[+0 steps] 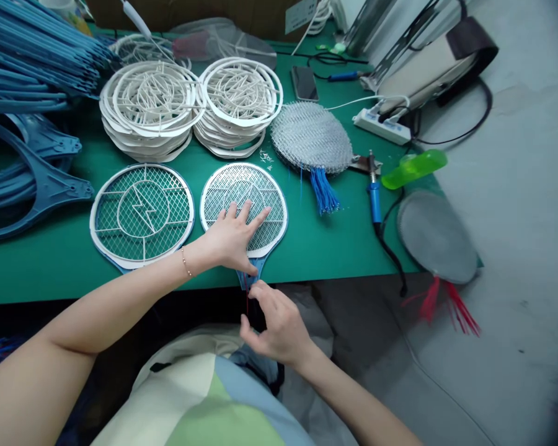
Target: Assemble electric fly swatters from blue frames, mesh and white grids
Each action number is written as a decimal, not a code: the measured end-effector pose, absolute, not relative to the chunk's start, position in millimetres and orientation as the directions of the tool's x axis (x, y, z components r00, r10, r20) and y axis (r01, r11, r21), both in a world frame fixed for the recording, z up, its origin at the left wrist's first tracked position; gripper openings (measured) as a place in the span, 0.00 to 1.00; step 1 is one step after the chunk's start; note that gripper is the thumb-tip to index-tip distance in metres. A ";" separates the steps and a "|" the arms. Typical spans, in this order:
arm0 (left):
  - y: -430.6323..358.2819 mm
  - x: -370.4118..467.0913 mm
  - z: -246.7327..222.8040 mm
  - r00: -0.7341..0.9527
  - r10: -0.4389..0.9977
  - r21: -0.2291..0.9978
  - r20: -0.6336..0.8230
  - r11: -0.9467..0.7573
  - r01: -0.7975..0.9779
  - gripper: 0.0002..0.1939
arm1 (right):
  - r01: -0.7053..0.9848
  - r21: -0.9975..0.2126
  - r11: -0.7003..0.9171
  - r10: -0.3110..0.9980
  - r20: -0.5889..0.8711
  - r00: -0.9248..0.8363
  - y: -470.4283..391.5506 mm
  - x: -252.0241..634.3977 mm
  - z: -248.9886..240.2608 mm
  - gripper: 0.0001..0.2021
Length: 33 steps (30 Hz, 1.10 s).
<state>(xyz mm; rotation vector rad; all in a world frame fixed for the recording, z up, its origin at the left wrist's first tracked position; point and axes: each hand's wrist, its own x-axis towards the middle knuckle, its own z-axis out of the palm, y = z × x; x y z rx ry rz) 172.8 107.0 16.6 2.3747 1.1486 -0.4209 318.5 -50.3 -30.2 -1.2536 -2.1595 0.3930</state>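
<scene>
A bug-zapper racket head (273, 214) with a white ring, metal mesh and blue frame lies near the table's front edge. My left hand (235, 238) rests on it, fingers spread over the mesh and thumb toward the blue neck (255, 265). A thin red wire (247, 302) hangs from the neck over the edge. Close by is my right hand (279, 322), its fingers curled at the neck's end and its thumb held apart beside the wire; no firm grip shows. To the left lies another racket head (144, 210) with a lightning-bolt grille.
Two stacks of white rings (151, 102) (239, 93) stand behind. Round mesh sheets (311, 136) with blue wires lie right of them. A soldering iron (374, 192), green bottle (413, 169), power strip (382, 126) and grey mesh discs (437, 235) with red wires occupy the right. Blue frames (37, 179) fill the left.
</scene>
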 end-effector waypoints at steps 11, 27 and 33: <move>146.2 136.6 40.5 0.632 0.723 0.625 -0.279 -0.363 0.691 0.52 | 0.275 -0.931 0.240 0.962 0.267 0.065 0.1 343.9 25.5 0.04; 25.6 11.7 11.2 0.394 0.908 0.525 -0.141 -0.269 0.807 0.43 | 0.457 -0.489 0.743 0.655 0.390 -0.648 -18.1 237.4 -47.3 0.24; 30.5 8.2 2.3 0.328 0.921 0.680 -0.210 -0.104 0.726 0.34 | 0.383 -0.550 0.742 0.662 0.510 -0.549 -12.2 242.4 -55.0 0.26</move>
